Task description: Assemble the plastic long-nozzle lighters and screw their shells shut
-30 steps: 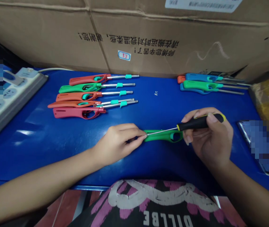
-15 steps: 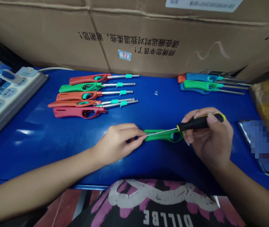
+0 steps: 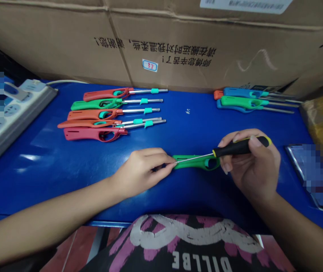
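Note:
My right hand (image 3: 252, 166) is wrapped around the black and yellow handle of a screwdriver (image 3: 235, 147). Its thin metal shaft slants down to the left, above a green lighter (image 3: 192, 162) lying flat on the blue table. Thumb and forefinger of my left hand (image 3: 147, 168) are pinched together at the shaft's tip, by the lighter's left end. Whatever small thing lies in that pinch is hidden. A teal trigger shows in the lighter's opening, close to my right fingertips.
Several red, orange and green long-necked lighters (image 3: 93, 135) lie in a stack at the left. More lighters (image 3: 239, 101) are grouped back right. A cardboard box (image 3: 161, 37) walls the back. At the sides are a power strip (image 3: 11, 109) and a phone (image 3: 297, 162).

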### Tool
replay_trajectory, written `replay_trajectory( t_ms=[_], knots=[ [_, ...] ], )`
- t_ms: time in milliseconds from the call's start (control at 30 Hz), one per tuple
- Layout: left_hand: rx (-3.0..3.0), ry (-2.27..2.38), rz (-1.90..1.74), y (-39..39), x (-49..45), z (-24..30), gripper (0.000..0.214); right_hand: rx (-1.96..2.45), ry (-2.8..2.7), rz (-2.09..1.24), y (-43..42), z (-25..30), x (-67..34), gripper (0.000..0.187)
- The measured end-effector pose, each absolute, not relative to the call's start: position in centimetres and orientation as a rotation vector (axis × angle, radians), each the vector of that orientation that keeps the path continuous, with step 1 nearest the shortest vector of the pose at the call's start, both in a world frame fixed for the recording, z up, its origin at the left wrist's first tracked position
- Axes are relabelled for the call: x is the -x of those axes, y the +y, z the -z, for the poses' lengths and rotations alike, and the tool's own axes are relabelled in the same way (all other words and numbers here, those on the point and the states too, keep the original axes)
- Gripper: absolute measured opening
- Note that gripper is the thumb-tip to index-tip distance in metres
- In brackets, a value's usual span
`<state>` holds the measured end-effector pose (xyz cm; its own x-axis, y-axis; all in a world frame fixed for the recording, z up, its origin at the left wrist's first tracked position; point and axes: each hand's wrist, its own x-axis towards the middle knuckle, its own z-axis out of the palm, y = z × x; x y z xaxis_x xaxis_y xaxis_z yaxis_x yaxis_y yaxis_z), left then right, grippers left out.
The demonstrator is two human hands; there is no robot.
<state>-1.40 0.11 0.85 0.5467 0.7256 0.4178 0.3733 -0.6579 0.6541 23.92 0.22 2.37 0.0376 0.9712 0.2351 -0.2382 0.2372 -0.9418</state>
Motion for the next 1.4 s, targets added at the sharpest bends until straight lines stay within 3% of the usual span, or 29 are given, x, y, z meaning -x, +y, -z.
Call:
replay_trajectory(
  t_ms=[867, 1033, 1233, 1400],
  knots=[
    [-2.263, 0.920, -0.951, -0.3, 1.0, -0.4, 0.005, 0.794, -1.328, -1.064, -0.7, -2.9, -23.1, 0.008],
    [-2.251, 1.030, -0.902, -0.5, 0.8, -1.1, 0.037, 0.804, -1.360, -0.989, 0.4, -4.9, -23.2, 0.010],
    [-2.239, 1.123, -0.733, 0.1, 0.3, -1.0, 0.052, 0.878, -1.371, -1.085, 2.1, -8.4, -22.6, 0.023],
    [-2.229, 1.047, -0.744, 0.3, 0.1, 0.1, 0.045, 0.799, -1.435, -0.936, 2.7, -8.0, -21.8, 0.031]
  ],
)
